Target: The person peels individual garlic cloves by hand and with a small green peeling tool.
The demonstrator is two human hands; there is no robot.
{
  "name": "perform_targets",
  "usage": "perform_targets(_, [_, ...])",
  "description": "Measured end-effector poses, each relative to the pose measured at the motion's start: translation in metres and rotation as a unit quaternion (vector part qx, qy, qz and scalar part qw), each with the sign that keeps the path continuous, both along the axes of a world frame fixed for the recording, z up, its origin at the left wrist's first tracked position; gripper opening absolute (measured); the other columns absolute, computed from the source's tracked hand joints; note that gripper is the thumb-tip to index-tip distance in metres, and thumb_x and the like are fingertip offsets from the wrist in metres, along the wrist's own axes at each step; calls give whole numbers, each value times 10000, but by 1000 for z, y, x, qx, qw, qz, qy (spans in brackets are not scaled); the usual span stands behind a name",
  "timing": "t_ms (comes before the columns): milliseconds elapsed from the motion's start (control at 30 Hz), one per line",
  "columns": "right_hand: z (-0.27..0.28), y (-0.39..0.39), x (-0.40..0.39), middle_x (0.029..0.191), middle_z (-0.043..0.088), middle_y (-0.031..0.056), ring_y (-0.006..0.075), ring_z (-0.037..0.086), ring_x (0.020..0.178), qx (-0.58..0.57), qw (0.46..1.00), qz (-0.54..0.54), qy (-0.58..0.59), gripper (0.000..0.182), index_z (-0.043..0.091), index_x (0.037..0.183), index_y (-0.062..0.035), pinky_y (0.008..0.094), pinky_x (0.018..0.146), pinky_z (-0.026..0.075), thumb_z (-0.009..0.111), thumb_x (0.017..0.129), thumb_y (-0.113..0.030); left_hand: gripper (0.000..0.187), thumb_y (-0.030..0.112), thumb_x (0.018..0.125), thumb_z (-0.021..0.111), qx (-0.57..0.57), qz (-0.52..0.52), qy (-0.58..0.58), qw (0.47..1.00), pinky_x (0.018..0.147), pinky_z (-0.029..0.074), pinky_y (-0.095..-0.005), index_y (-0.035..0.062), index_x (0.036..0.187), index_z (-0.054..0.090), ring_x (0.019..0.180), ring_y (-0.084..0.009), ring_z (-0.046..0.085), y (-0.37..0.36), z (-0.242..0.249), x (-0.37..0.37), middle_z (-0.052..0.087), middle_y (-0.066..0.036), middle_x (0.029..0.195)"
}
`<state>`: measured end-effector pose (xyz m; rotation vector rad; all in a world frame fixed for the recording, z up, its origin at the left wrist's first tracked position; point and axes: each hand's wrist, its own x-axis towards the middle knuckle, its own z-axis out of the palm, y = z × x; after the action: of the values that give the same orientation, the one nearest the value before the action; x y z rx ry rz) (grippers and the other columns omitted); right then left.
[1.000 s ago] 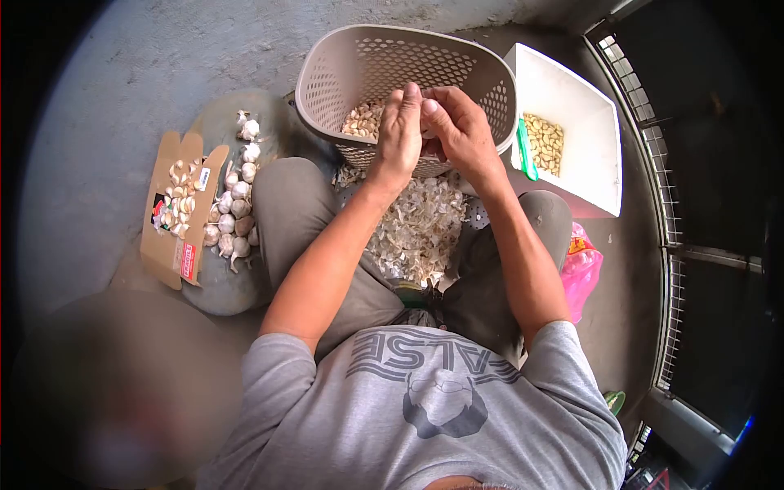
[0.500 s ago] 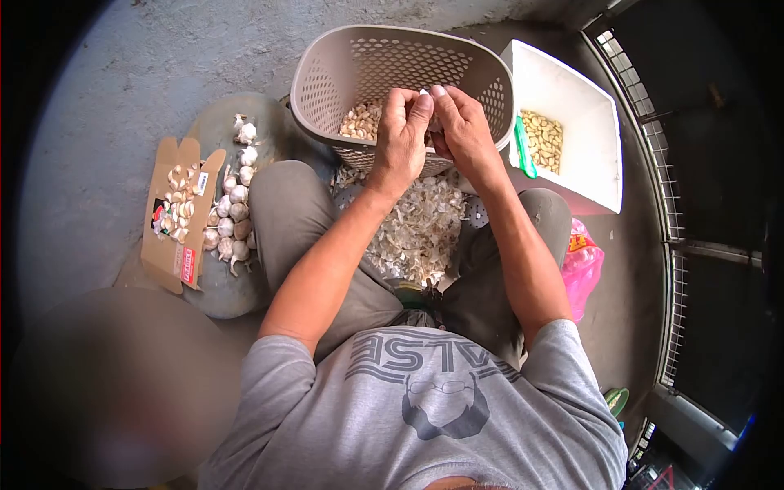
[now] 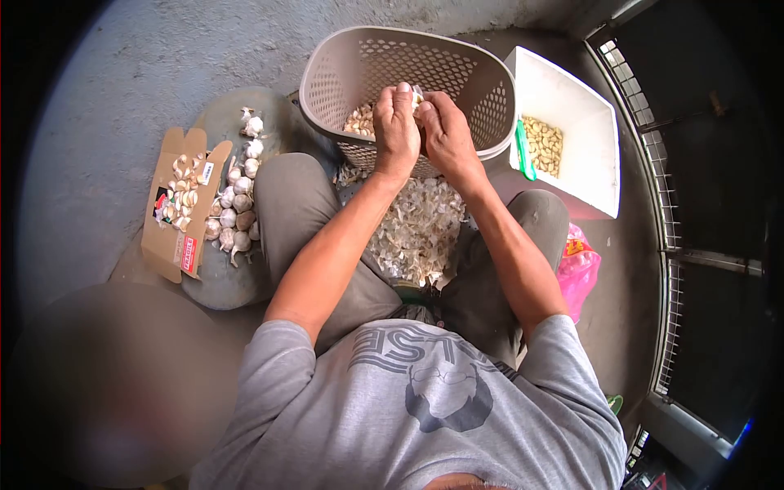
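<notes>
My left hand [image 3: 397, 135] and my right hand [image 3: 449, 135] meet over the near side of a brown perforated plastic basket [image 3: 329, 86]. Between their closed fingers they grip a garlic bulb [image 3: 417, 100], of which only a pale, papery part shows; the rest is hidden. Loose garlic cloves [image 3: 359, 121] lie in the bottom of the basket. Below my wrists, between my knees, a heap of dry garlic skins [image 3: 418, 224] spreads out.
To the left, whole garlic bulbs [image 3: 242, 202] lie on a round grey surface beside a cardboard box [image 3: 157, 241] holding cloves. At right, a white foam box [image 3: 584, 131] contains peeled cloves [image 3: 543, 145]. A green-handled tool [image 3: 523, 151] rests at its edge; a pink bag [image 3: 578, 278] sits nearer.
My fingers have shifted around the garlic, and more of its pale skin shows between them. My left thumb now points straighter forward. The whole view has moved slightly.
</notes>
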<state>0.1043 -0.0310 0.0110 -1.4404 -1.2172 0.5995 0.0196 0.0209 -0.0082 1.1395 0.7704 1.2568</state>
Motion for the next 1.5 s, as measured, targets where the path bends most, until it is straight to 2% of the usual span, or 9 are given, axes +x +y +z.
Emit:
perform_targets(100, [11,-8,11,962,648,76,124,636,777,-66,951,97,287,268,587,1210,19,286,651,555,564,1058,-201,378,372,1098,491,-55,-48,-55,996,621,469,-268,35,947,572,713,-85,533,2,5,-4,585,-11,822])
perform_targets(200, [12,-8,13,1069,631,93,138,649,809,-38,934,112,338,322,534,1267,13,321,665,591,572,1062,-233,395,390,1095,506,-98,-75,-70,990,573,458,-260,36,930,562,672,-77,527,3,8,-4,570,-3,792])
perform_targets(400, [19,-7,7,1162,605,174,236,692,818,9,992,7,130,278,522,1236,42,329,640,597,620,1008,-82,403,440,1058,564,-78,-45,-52,995,437,432,-251,47,969,580,560,-82,534,10,-2,2,609,-26,769])
perform_targets(500, [19,-7,17,1198,589,206,322,692,919,92,975,27,-200,278,578,1204,6,368,710,593,663,939,-7,400,441,1054,574,-37,-44,-46,997,483,466,-253,50,972,592,605,-83,566,9,3,-1,639,-33,796])
perform_targets(633, [28,-17,14,1198,580,202,376,682,944,97,961,-9,-259,289,618,1178,-10,398,753,573,695,899,-4,409,389,1072,564,-81,-88,-35,992,558,472,-252,48,846,558,647,-72,544,3,16,-5,578,-1,720])
perform_targets(867, [20,-14,25,1001,619,56,121,607,757,11,999,40,-10,160,678,1022,13,265,639,507,754,916,-80,347,331,1057,591,-70,-116,-35,990,490,443,-249,65,835,576,597,-67,535,11,4,-6,581,3,731])
perform_targets(967, [14,-11,30,992,614,16,89,596,760,25,971,64,227,124,683,991,9,258,641,500,741,943,-89,290,328,1038,619,-139,-145,-117,973,489,469,-273,68,909,630,619,-96,579,10,8,-6,627,-10,794])
perform_targets(1100, [17,-13,25,913,681,31,95,602,716,15,935,83,343,141,690,1032,-15,254,632,496,754,939,-100,273,325,1029,629,-175,-159,-148,960,486,469,-294,69,936,639,652,-135,616,9,16,-9,654,-28,816])
perform_targets(1500, [13,-8,28,857,695,66,129,652,693,-6,948,71,311,190,672,1069,39,282,616,553,699,988,-131,265,307,1040,589,-218,-157,-196,943,465,459,-296,58,964,634,645,-146,608,12,18,-18,662,-50,838])
